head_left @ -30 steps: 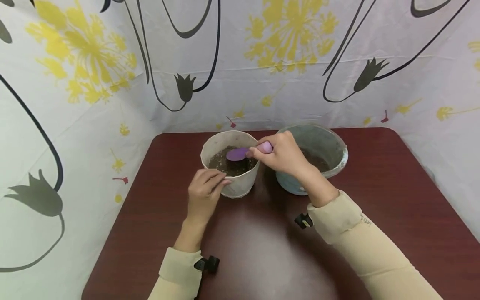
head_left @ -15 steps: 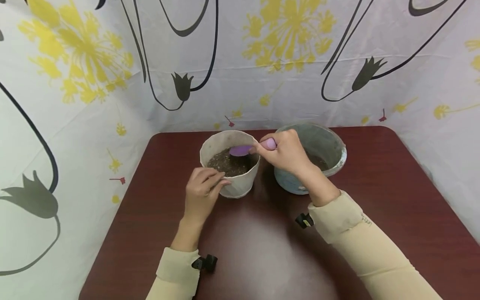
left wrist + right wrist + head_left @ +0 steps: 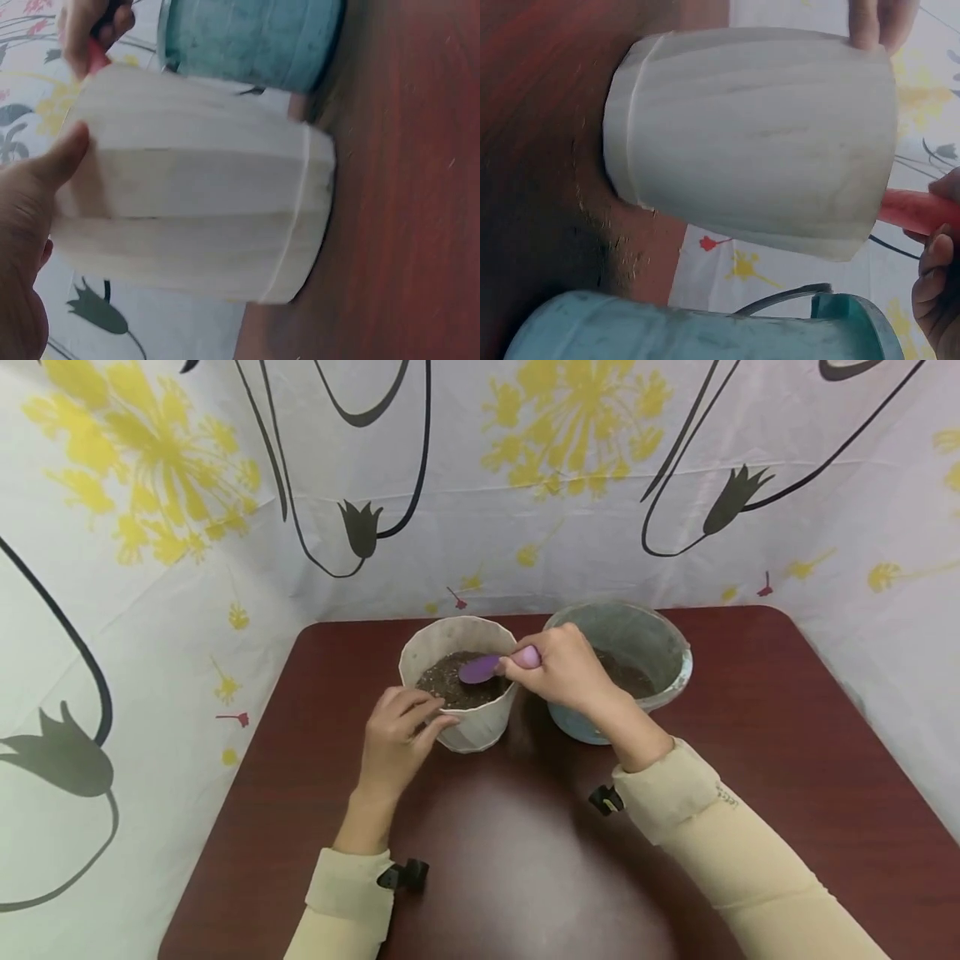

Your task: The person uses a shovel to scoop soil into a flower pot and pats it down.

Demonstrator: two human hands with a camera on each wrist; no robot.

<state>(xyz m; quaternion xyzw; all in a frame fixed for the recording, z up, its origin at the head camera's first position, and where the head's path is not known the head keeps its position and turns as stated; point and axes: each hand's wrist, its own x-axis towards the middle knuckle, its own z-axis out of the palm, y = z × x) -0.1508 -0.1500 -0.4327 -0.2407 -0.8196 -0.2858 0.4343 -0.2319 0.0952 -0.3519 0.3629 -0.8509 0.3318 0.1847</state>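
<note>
A white plastic flowerpot (image 3: 480, 727) with a faceted wall stands upright, partly filled with dark soil (image 3: 450, 681). My left hand (image 3: 393, 739) pinches its near-left rim, the thumb on the outer wall, as the left wrist view also shows (image 3: 30, 202). In my right hand (image 3: 566, 668) is a small garden trowel with a pinkish handle (image 3: 528, 657) and a purple blade (image 3: 478, 670). The blade lies over the soil inside the pot; whether its tip touches the soil I cannot tell. In the right wrist view, the pot wall hides the blade, and the handle (image 3: 919, 211) looks red.
Right of the pot, behind my right hand, stands a grey-blue bucket (image 3: 663, 647) with soil low inside. Its handle (image 3: 780, 296) shows in the right wrist view. Both containers are near the far edge of the dark red table (image 3: 787, 760), before a patterned cloth (image 3: 465, 552).
The trowel blade lifted and tilted toward the pot's far right side half a second ago, then came back down and left over the soil. My left hand keeps its hold on the rim.
</note>
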